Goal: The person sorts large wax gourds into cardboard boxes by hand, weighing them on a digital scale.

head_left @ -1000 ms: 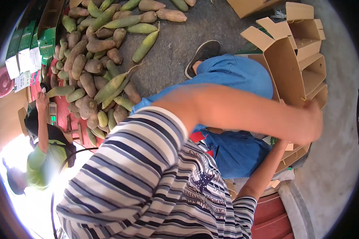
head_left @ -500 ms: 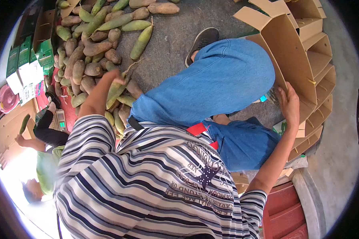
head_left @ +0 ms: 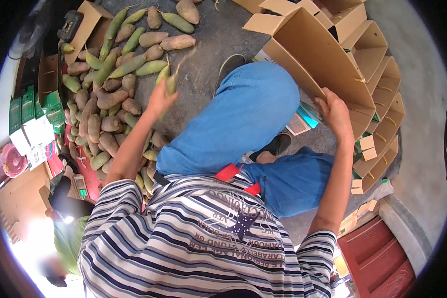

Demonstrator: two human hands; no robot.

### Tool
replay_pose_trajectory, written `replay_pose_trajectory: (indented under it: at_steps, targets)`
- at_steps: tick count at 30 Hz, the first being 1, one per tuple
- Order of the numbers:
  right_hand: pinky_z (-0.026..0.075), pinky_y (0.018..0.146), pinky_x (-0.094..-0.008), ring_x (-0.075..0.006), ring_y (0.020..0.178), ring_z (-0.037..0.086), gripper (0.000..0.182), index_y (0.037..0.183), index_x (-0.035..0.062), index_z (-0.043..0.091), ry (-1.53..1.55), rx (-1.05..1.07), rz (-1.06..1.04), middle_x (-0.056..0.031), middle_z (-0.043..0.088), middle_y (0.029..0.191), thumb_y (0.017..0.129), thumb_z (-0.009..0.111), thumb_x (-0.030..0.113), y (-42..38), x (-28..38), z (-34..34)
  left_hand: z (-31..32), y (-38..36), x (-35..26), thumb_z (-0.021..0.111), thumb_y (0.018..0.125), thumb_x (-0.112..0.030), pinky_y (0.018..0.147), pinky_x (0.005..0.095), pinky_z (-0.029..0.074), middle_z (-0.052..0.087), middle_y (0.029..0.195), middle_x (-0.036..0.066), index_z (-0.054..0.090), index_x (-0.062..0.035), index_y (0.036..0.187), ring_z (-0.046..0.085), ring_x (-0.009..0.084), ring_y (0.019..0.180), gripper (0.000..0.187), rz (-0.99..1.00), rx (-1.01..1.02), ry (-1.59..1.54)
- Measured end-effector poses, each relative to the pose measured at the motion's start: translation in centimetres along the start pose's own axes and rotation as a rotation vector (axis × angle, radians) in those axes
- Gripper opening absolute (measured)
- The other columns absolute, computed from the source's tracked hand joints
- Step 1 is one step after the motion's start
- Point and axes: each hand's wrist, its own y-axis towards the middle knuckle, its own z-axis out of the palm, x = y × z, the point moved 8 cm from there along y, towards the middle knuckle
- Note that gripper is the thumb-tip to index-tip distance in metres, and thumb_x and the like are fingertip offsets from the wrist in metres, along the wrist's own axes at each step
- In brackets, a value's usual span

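Observation:
My left hand (head_left: 161, 102) is closed on a green radish (head_left: 171, 84) with a long thin root, held above the floor at the right side of the pile. Just behind it, a second green radish (head_left: 162, 74) overlaps the fingers in this view. The pile of radishes (head_left: 107, 99), some green and some coated in brown soil, spreads out to the left. My right hand (head_left: 335, 111) grips the near edge of an open cardboard box (head_left: 328, 49), fingers at the rim. The box stands tilted beside my bent knee, and its bottom is hidden.
More open cardboard boxes (head_left: 382, 94) with yellow cord handles line the right side. Green and white cartons (head_left: 30, 119) and a pink fan (head_left: 14, 160) stand at far left. A co-worker (head_left: 67, 233) sits at lower left near a scale (head_left: 79, 186).
My left hand has moved up and right, carrying the radish away from the pile. My right hand stays at the box edge. The co-worker's raised radish is out of sight, and the view has shifted.

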Motion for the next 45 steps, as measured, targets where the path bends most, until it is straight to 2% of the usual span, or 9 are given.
replay_pose_trajectory:
  at_steps: [6,12,14,16,21,24,28,32,45]
  targets:
    - [0.045,0.074,-0.0453,-0.0376,0.089,0.058,0.02,0.1,0.0065,0.056,-0.028,0.009,0.019,-0.0196,0.06,0.092,0.085,0.058,0.019,-0.1,0.6,-0.3,-13.9,3.4,-23.9,0.07,0.078,-0.011,0.08,0.0276,0.047,0.059,0.1,0.007,0.049,0.0009,0.112,0.057,0.0142,0.091,0.042,0.532,-0.53,-0.893]
    - [0.046,0.074,-0.0452,-0.0377,0.09,0.058,0.019,0.099,0.0063,0.057,-0.018,-0.004,-0.002,-0.0204,0.06,0.094,0.084,0.058,0.019,-0.1,0.9,-0.3,-11.1,6.1,-36.3,0.063,0.081,-0.018,0.082,0.0334,0.046,0.058,0.105,0.017,0.051,0.0044,0.113,0.058,0.0242,0.094,0.041,0.418,-0.16,-1.265]
    - [0.045,0.074,-0.0451,-0.038,0.089,0.058,0.02,0.099,0.0059,0.057,-0.031,-0.06,-0.034,-0.0208,0.06,0.094,0.084,0.058,0.019,-0.3,0.8,-0.2,-4.7,8.2,-38.6,0.073,0.075,-0.011,0.072,0.0283,0.048,0.063,0.091,0.006,0.06,-0.0027,0.095,0.06,0.0143,0.082,0.026,0.427,0.073,-1.57]
    - [0.045,0.074,-0.0451,-0.0384,0.089,0.057,0.02,0.098,0.0054,0.058,-0.046,0.006,-0.021,-0.0213,0.06,0.093,0.083,0.059,0.019,-0.4,0.5,0.5,0.9,10.0,-39.8,0.074,0.074,-0.015,0.069,0.0322,0.049,0.064,0.091,0.008,0.06,-0.0042,0.097,0.061,0.0174,0.079,0.029,0.413,0.176,-1.507]
    - [0.045,0.072,-0.045,-0.0389,0.086,0.058,0.019,0.098,0.0058,0.057,-0.027,0.099,0.037,-0.0208,0.06,0.089,0.083,0.059,0.018,-1.0,1.4,0.5,10.8,15.4,-36.2,0.074,0.074,-0.015,0.067,0.0441,0.051,0.063,0.093,0.011,0.059,-0.002,0.099,0.063,0.0248,0.079,0.032,-0.361,0.312,-1.471]
    - [0.045,0.072,-0.0443,-0.0382,0.086,0.058,0.018,0.098,0.0063,0.057,0.019,0.06,0.03,-0.0196,0.06,0.089,0.084,0.058,0.017,-0.4,1.0,0.3,14.0,16.6,-34.8,0.072,0.077,-0.02,0.072,0.0487,0.05,0.062,0.094,0.013,0.057,-0.0002,0.102,0.063,0.0262,0.079,0.035,-0.327,0.137,-1.412]
    - [0.045,0.072,-0.0433,-0.0373,0.088,0.057,0.017,0.099,0.0065,0.057,0.0,0.125,0.069,-0.0192,0.06,0.091,0.084,0.058,0.015,-0.3,1.4,0.5,13.8,12.7,-35.9,0.058,0.087,-0.035,0.082,0.0524,0.045,0.059,0.109,0.019,0.051,0.0036,0.114,0.056,0.0352,0.104,0.047,-0.467,0.576,-1.009]
    - [0.045,0.073,-0.0425,-0.037,0.09,0.057,0.017,0.099,0.0064,0.056,0.019,0.087,0.056,-0.0192,0.06,0.094,0.084,0.058,0.014,-0.2,1.3,0.1,7.7,12.2,-37.3,0.053,0.088,-0.028,0.085,0.0412,0.046,0.059,0.11,0.02,0.052,-0.0005,0.116,0.056,0.0304,0.106,0.039,0.289,0.015,-0.636]
    - [0.045,0.073,-0.0429,-0.0379,0.089,0.057,0.021,0.096,0.0057,0.058,-0.056,0.082,0.059,-0.0195,0.061,0.093,0.081,0.061,0.021,0.8,1.8,0.1,1.7,5.5,-34.6,0.053,0.086,-0.027,0.082,0.0386,0.046,0.061,0.095,0.019,0.059,0.0021,0.096,0.059,0.031,0.091,0.032,0.586,0.226,-0.626]
